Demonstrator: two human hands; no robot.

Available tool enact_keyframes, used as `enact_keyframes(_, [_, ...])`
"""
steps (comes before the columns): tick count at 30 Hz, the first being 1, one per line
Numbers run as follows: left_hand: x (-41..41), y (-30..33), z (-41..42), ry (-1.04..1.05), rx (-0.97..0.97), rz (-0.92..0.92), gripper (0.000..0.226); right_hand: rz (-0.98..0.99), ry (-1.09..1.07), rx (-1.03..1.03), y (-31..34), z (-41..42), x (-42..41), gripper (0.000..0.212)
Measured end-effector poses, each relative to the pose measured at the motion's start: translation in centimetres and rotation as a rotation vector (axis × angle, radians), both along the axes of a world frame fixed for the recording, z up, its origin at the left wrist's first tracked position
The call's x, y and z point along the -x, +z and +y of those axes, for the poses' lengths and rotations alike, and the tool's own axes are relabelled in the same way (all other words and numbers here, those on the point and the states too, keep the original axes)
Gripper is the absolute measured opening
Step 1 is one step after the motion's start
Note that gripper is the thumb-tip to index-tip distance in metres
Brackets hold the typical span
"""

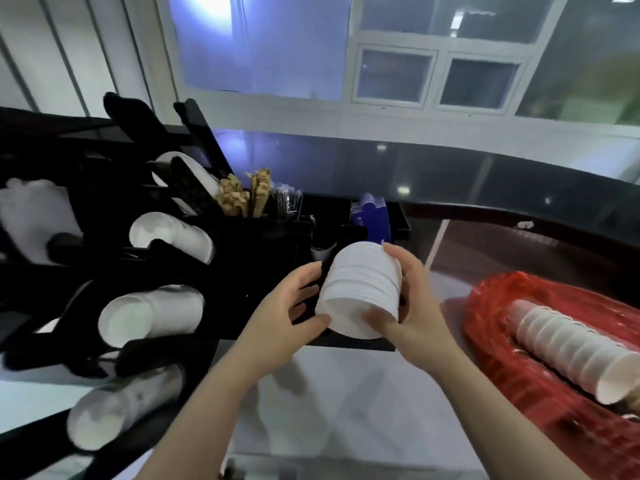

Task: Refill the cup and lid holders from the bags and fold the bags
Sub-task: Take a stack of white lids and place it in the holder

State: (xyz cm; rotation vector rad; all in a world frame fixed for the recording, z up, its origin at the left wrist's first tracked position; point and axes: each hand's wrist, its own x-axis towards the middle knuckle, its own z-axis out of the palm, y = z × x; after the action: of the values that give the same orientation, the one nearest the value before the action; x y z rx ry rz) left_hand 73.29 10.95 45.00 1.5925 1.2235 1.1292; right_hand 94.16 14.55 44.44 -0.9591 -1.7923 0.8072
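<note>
Gripping a short stack of white cups (360, 292) between left hand (287, 310) and right hand (412, 303), both curling round it, probably steadying it for loading; red bag (491, 327) lying right of the right hand.

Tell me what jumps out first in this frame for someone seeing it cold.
Dead centre, both hands, left hand and right hand, grip a short stack of white cups over the counter. To the right lies a bright red bag with a row of nested white cups spilling from its mouth. On the left, a black holder rack carries several tilted cup stacks.
</note>
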Motion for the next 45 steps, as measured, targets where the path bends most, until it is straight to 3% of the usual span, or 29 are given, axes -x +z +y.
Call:
enact_keyframes(7, [2.6, 2.0, -3.3, 0.213, -0.037, -0.001, 0.075, -0.028, 0.201, -0.115, 2.0, 0.7, 5.8, 0.084])
enact_keyframes(13, [4.2, 6.1, -5.7, 0.327, -0.063, 0.146, 0.094, 0.063, 0.307, -0.201, 5.1, 0.1, 8.4, 0.086])
enact_keyframes(18, [6.6, 8.1, -9.9, 0.467, -0.153, 0.149, 0.083, 0.089, 0.333, -0.297, 6.4, -3.6, 13.5, 0.084])
enact_keyframes(23, [11.3, 8.2, -15.7, 0.543, -0.206, -0.004, 0.085, 0.086, 0.43, -0.403, 7.5, -8.0, 19.3, 0.083])
enact_keyframes(29, [21.5, 6.8, -23.1, 0.54, -0.082, -0.049, 0.07, 0.019, 0.476, -0.379, 6.4, -14.5, 29.8, 0.095])
enact_keyframes(33, [28.8, 5.3, -28.1, 0.506, 0.005, -0.015, 0.055, -0.047, 0.495, -0.273, 3.8, -18.7, 36.8, 0.108])
enact_keyframes(38, [34.1, 2.9, -28.7, 0.522, -0.015, -0.08, 0.07, -0.111, 0.491, -0.062, 2.9, -21.1, 42.5, 0.109])
enact_keyframes(41, [36.7, 0.8, -27.4, 0.571, -0.027, -0.095, 0.082, -0.14, 0.664, 0.177, 2.4, -19.6, 44.2, 0.107])
enact_keyframes(43, [38.3, -0.4, -26.2, 0.6, -0.031, -0.056, 0.093, -0.07, 0.739, 0.303, 1.6, -18.3, 45.2, 0.096])
enact_keyframes(45, [39.7, -1.4, -24.5, 0.602, -0.07, -0.013, 0.095, 0.095, 0.655, 0.404, 0.4, -17.1, 46.4, 0.083])
